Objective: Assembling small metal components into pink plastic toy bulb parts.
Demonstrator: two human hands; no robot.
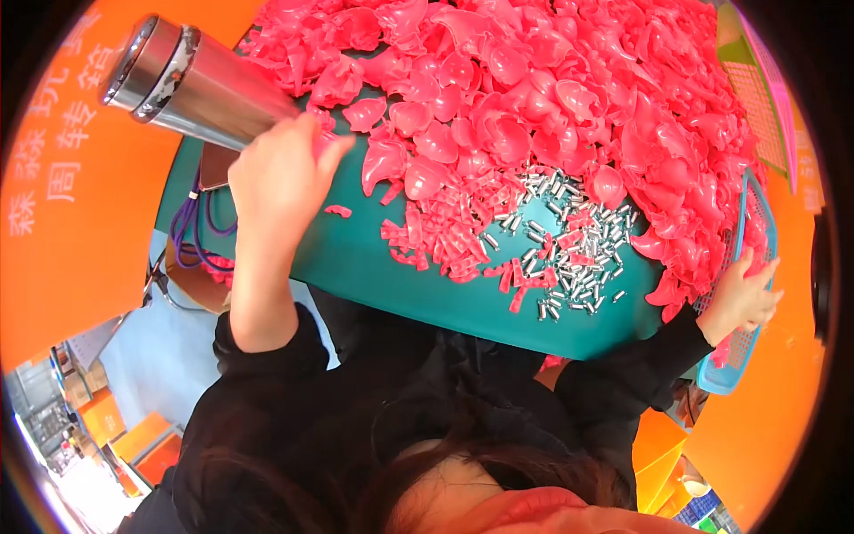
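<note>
My left hand [277, 173] is raised over the left side of the green tabletop [356, 276], by the base of a steel thermos flask [209, 84]. Its fingers are bent around a pink plastic piece [327, 140], only a little of which shows beside the thumb. Over at the right, my right hand [738, 298] hovers at a blue plastic basket [725, 378], fingers apart and nothing held. Pink shell-shaped plastic parts [516, 133] are heaped across the table. Nearer me lie small pink pieces [440, 236] and many short silvery metal cylinders [583, 276].
Orange bins [71, 240] with white lettering flank the table on the left and right. A green and pink basket [756, 89] stands at the far right. A purple cord [189, 222] hangs over the left edge. A light blue surface [160, 356] lies below.
</note>
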